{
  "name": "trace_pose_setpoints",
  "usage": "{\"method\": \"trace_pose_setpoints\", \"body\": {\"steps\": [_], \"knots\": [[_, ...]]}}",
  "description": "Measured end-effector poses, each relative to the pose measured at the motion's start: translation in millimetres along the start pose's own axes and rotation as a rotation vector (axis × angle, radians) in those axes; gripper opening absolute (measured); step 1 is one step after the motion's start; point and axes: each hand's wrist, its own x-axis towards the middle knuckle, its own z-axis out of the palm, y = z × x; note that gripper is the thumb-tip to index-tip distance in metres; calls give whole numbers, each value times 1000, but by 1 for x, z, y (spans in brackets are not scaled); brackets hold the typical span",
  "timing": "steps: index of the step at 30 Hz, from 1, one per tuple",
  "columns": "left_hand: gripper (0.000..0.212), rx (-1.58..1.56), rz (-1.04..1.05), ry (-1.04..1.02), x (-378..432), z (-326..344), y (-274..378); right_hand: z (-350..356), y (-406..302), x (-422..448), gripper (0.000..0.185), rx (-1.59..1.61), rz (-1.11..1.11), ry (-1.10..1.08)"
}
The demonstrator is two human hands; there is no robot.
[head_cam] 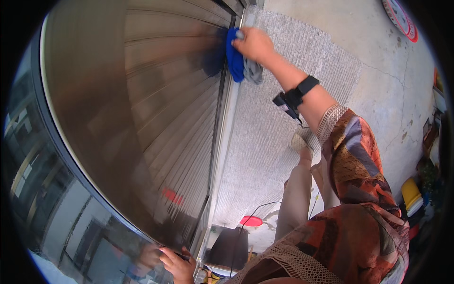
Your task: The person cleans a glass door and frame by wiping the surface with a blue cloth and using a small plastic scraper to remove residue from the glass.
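Observation:
My right hand (253, 44) grips a blue and grey cloth (234, 58) at the edge of a brown, ribbed, glossy door panel (173, 106). The cloth's blue part lies against the door's edge, and the grey part (252, 72) hangs beneath my palm. A black strap with a small device (296, 96) is on my right forearm. At the bottom, my left hand (179, 264) rests with its fingers over the corner of the panel, beside a reflective glass pane (88, 227). Part of that hand is cut off by the lower border.
A ribbed grey mat (269, 106) covers the concrete floor (383, 81) under my feet. A red round item (251, 220) and a dark container (228, 248) are low down. A patterned basin (400, 19) sits upper right; a yellow container (411, 193) is among clutter at right.

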Motion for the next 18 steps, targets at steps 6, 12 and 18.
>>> {"method": "trace_pose_setpoints", "body": {"steps": [6,12,18], "knots": [[82,-92,7,-22,1,8,-13,-11,25,47,48,231,254,79],[82,-61,-30,-20,-6,10,-10,21,4,-20,49,244,271,-150],[80,-137,-13,-6,-2,8,-10,-4,26,57,51,420,300,109]]}}
